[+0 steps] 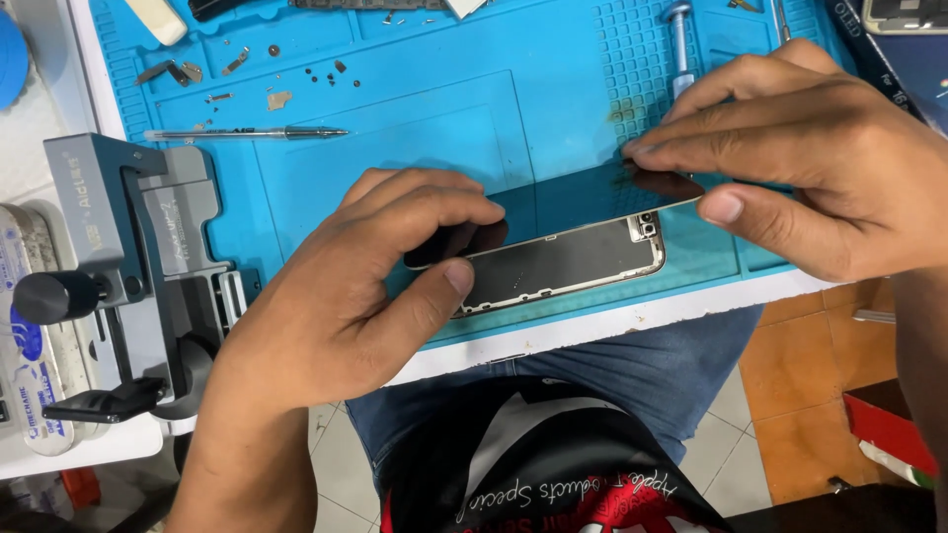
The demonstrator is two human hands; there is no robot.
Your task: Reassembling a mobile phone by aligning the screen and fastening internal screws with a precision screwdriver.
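A phone body (563,265) with a silver frame lies on the blue work mat (415,138) near the table's front edge. Over it sits a dark glass screen panel (578,197), tilted with its far edge raised. My left hand (365,286) pinches the panel's left end between thumb and fingers. At the right end, my right hand (800,148) holds the panel, fingertips on top and thumb under its edge.
A grey metal clamp fixture (128,247) stands at the left. A thin metal pick (247,132), small screws (326,74) and metal scraps lie at the mat's back. A screwdriver (679,44) stands behind my right hand. My lap and tiled floor show below the table edge.
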